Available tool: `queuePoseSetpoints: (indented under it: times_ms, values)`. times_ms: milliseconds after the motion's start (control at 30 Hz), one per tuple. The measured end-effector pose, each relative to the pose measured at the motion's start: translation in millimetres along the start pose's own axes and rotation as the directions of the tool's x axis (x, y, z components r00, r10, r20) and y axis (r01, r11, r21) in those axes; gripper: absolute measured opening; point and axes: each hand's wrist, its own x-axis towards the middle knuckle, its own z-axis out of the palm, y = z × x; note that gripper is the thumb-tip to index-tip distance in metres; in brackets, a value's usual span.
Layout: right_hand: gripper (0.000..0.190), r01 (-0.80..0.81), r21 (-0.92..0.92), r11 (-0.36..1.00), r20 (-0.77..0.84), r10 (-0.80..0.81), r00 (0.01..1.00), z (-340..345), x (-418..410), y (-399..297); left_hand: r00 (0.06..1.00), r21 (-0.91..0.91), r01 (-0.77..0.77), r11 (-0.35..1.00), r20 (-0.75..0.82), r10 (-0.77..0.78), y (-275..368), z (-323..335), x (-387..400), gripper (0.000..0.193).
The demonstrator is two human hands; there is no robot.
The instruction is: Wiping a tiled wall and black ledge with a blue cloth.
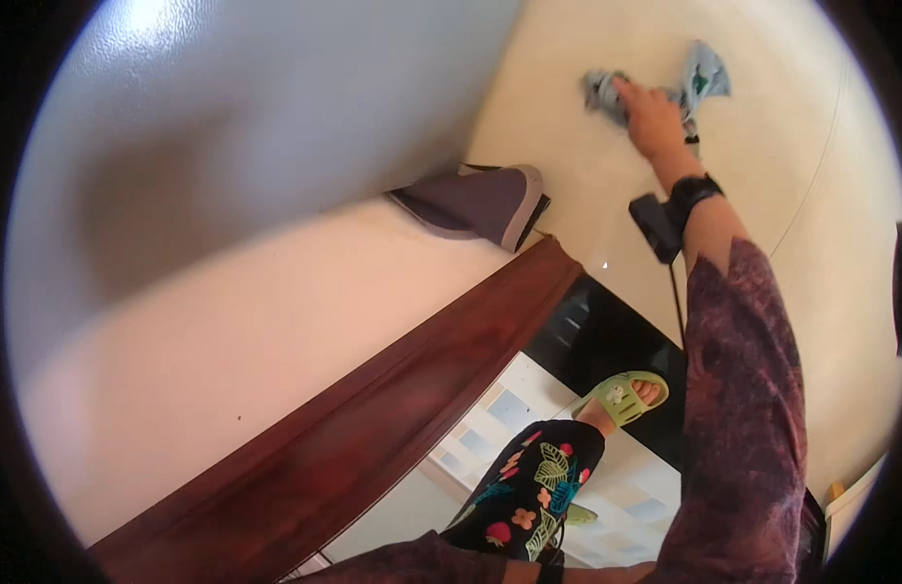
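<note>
My right hand [649, 120] grips a crumpled grey-blue cloth [604, 95] with green marks. It presses the cloth against the cream floor [772, 168], and a loose end of the cloth spreads out beyond the hand. A black strap with a small black box [657, 226] sits on the right wrist, and a cable runs from it along the forearm. At the bottom edge only a strip of my left hand [608, 574] shows, past a black wristband. Its fingers are hidden.
A purple-grey object with pale edging [487, 201] stands by the pale wall [225, 379]. Left are a glossy grey panel [276, 87] and reddish-brown wooden trim [392, 438]. A black threshold [597, 328] borders patterned tiles [633, 496]. My foot wears a green clog [617, 401].
</note>
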Motion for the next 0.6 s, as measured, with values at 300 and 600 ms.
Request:
queuePoseSetpoints:
  times_ms: [300, 600]
  values:
    - [0.039, 0.177, 0.281, 0.943, 0.444, -0.291, 0.847, -29.3, -279.1, -99.4, 0.996, 0.034, 0.036, 0.999, 0.079, -0.038, 4.2, 28.0, -6.6, 0.028]
    - [0.053, -0.223, 0.608, 0.762, 0.209, 0.118, 0.971, -83.9, -272.9, 49.2, 0.987, -0.021, 0.025, 0.999, 0.162, -0.021, 11.1, 60.9, -2.3, 0.028]
